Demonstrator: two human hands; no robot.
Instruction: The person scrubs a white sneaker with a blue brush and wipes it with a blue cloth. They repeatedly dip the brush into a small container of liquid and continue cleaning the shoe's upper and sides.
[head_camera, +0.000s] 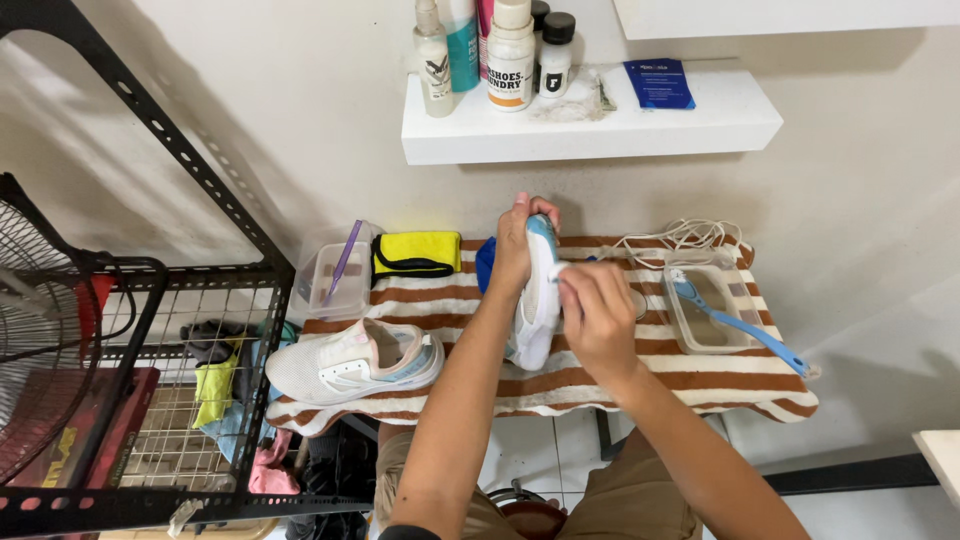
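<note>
My left hand (516, 240) grips a white sneaker (537, 310) with a light blue heel, holding it upright with the sole edge toward me. My right hand (596, 310) presses a small white wipe against the shoe's side; the wipe is mostly hidden under my fingers. The matching white sneaker (350, 365) lies on its side on the brown and white striped towel (700, 375) to my left.
A clear tub (710, 310) holds a blue brush (745, 325) at right, with white laces (680, 238) behind it. A yellow cloth (416, 252) and a clear container (335, 280) with a purple brush sit left. Bottles stand on the white shelf (600, 135). A black wire rack (170, 330) stands at left.
</note>
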